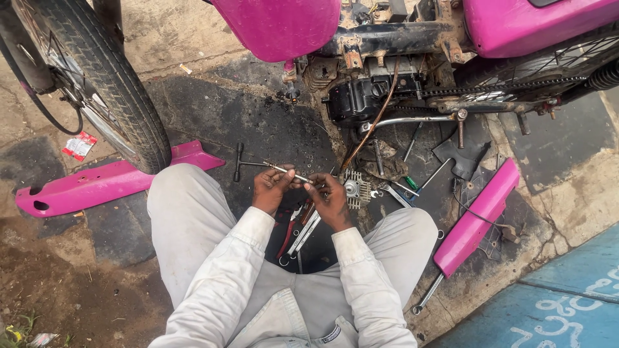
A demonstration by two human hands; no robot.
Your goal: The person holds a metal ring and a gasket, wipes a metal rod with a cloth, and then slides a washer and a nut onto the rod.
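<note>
I squat on oily ground before a pink motorcycle (pixel 387 38) with its engine (pixel 361 96) exposed. My left hand (pixel 271 188) and my right hand (pixel 329 196) meet between my knees. Together they pinch a thin metal rod (pixel 291 173), a long bolt or small tool, one hand at each end. Below my hands lie several spanners and red-handled pliers (pixel 300 232) on the dark ground. A T-handle wrench (pixel 248 164) lies just beyond my left hand. A finned metal engine part (pixel 353 188) sits right of my right hand.
The front wheel (pixel 109 84) stands at the upper left. One pink panel (pixel 97 183) lies left, another (pixel 477 216) at the right over a long spanner (pixel 427 295). Screwdrivers and loose parts (pixel 406 183) lie under the engine. The drive chain (pixel 503 87) is exposed. Blue painted pavement (pixel 567 303) fills the lower right.
</note>
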